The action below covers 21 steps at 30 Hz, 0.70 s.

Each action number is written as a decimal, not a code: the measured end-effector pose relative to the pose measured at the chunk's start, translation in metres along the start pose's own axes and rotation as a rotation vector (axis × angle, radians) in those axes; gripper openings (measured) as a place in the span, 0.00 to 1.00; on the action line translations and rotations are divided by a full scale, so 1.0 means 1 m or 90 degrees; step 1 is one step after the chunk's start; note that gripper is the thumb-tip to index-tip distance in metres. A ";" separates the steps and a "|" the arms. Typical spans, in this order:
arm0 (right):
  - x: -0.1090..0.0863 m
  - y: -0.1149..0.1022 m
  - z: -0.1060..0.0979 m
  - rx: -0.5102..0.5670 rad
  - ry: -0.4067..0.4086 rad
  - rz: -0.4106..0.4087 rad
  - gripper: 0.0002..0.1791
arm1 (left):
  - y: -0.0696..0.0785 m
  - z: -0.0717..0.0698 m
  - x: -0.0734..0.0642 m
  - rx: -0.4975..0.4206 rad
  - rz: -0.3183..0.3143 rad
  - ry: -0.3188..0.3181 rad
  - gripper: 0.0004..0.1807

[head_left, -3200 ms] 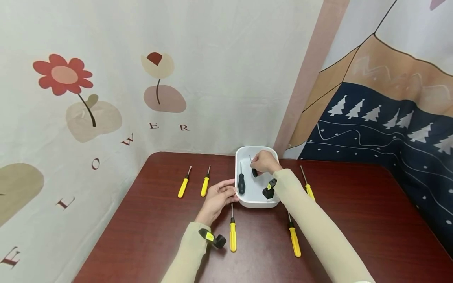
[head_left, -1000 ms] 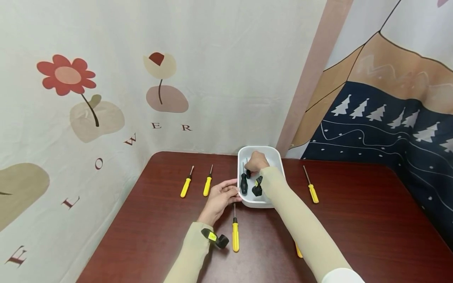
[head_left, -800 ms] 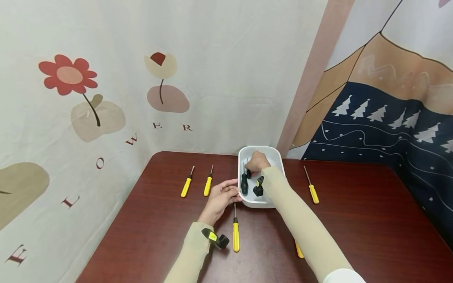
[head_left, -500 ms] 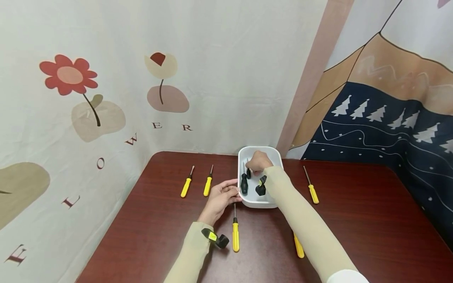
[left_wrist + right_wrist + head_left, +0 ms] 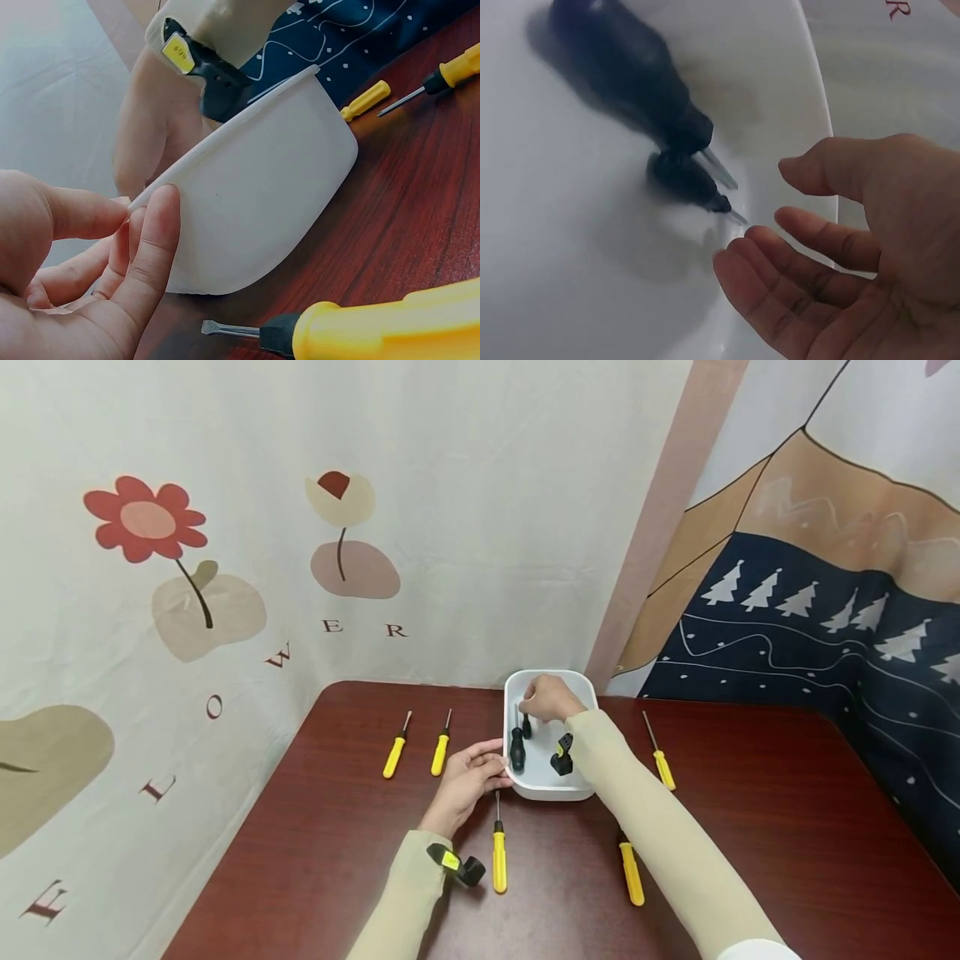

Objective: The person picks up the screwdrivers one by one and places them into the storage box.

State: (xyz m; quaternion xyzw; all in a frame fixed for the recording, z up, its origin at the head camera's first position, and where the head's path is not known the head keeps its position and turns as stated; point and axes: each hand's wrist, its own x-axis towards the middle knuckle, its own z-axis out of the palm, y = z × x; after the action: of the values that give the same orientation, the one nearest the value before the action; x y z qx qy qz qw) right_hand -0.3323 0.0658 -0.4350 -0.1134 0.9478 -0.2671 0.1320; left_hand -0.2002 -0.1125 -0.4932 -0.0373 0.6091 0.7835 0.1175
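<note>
My left hand (image 5: pixel 465 783) is at the near left corner of a white plastic tray (image 5: pixel 551 793); in the left wrist view its thumb and fingers pinch the rim. Inside, along the left wall, lies a larger black-handled screwdriver (image 5: pixel 517 750). Beside it rests a smaller black-handled screwdriver (image 5: pixel 527 727), its shaft partly hidden in the head view by my right hand (image 5: pixel 553 697). The right wrist view shows that hand over the tray, thumb and fingers apart and holding nothing, fingertips close by the small screwdriver's tip (image 5: pixel 739 217).
Several yellow-handled screwdrivers lie on the dark red table (image 5: pixel 315 860): two at left, including one (image 5: pixel 394 752), one (image 5: pixel 499 860) in front of the tray, and two at right, including one (image 5: pixel 632 872) partly under my right forearm. A printed curtain (image 5: pixel 465 527) hangs behind.
The small black screwdriver, held by my right hand earlier, now lies beside the larger one. My right hand has let go and drawn slightly up and back. The left hand stays at the tray.
</note>
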 end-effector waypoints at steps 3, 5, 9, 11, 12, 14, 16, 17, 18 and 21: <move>-0.005 0.001 -0.005 -0.049 0.010 -0.045 0.19 | 0.001 0.000 0.000 0.001 0.000 -0.002 0.24; -0.007 0.002 -0.007 -0.069 0.013 -0.067 0.21 | 0.001 0.001 0.000 0.002 0.000 -0.002 0.24; -0.014 0.005 -0.011 -0.078 0.005 -0.086 0.23 | 0.001 0.001 -0.001 -0.001 -0.001 0.000 0.24; -0.016 0.006 -0.012 -0.078 0.003 -0.089 0.23 | 0.001 0.001 -0.001 -0.004 -0.002 -0.001 0.25; -0.018 0.007 -0.013 -0.078 0.003 -0.093 0.24 | 0.001 0.001 -0.001 -0.005 -0.003 -0.002 0.25; -0.020 0.008 -0.014 -0.076 0.002 -0.098 0.25 | 0.001 0.001 -0.001 -0.006 -0.004 -0.001 0.24; -0.022 0.008 -0.015 -0.076 0.003 -0.106 0.25 | 0.001 0.001 -0.001 -0.007 -0.004 0.002 0.24; -0.023 0.009 -0.015 -0.078 0.004 -0.110 0.26 | 0.001 0.001 -0.001 -0.005 -0.004 0.005 0.24; -0.024 0.009 -0.015 -0.077 0.005 -0.113 0.26 | 0.002 0.001 -0.001 -0.004 -0.004 0.006 0.23; -0.027 0.009 -0.017 -0.076 0.007 -0.119 0.26 | 0.001 0.001 0.000 -0.003 -0.005 0.006 0.23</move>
State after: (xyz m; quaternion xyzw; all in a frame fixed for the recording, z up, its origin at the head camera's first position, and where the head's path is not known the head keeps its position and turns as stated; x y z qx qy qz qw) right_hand -0.3130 0.0894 -0.4211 -0.2075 0.9481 -0.2218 0.0941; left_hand -0.2000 -0.1122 -0.4917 -0.0439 0.6074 0.7844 0.1179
